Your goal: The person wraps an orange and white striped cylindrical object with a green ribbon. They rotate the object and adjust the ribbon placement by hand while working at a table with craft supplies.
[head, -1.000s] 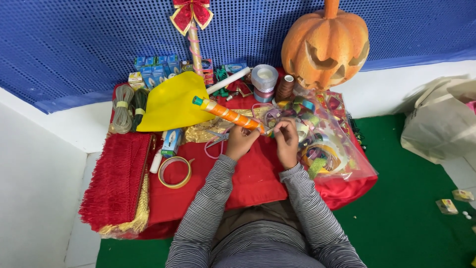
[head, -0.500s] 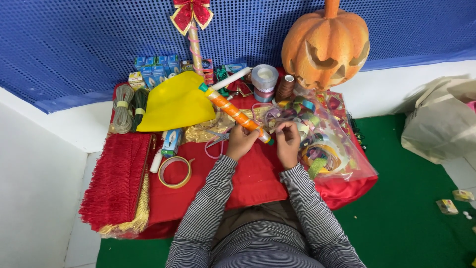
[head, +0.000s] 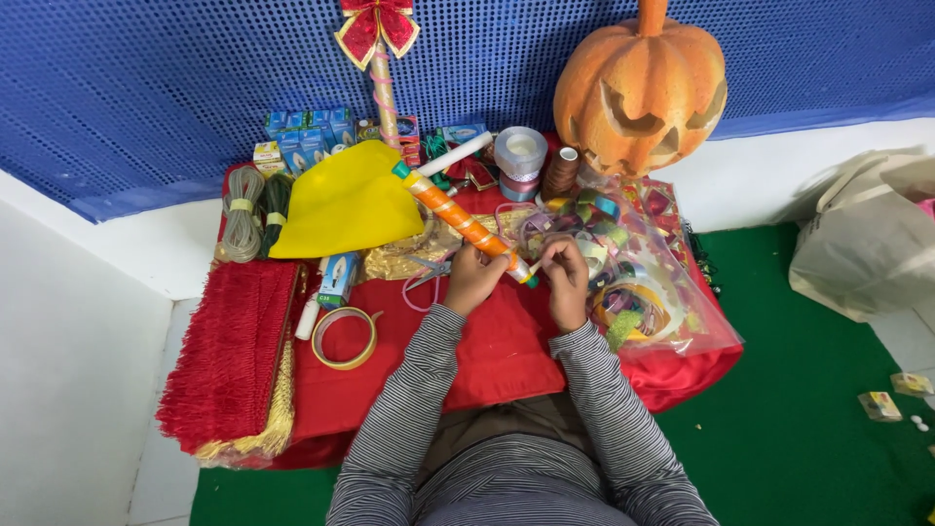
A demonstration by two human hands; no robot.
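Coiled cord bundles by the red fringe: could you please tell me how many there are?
2: a beige cord bundle and a dark green cord bundle, side by side left of the yellow cloth. Others may be hidden.

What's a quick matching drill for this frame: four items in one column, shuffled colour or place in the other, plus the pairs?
Items:
1. carved pumpkin
2. ribbon-wrapped stick
3. tape ring
4. fringe trim

Descriptions:
A. red, at the left edge of the cloth
B. held in both hands, orange wrap
C. against the blue wall, upper right
D. lying flat on the red cloth, left of the left hand

Pairs: 1-C, 2-B, 3-D, 4-A
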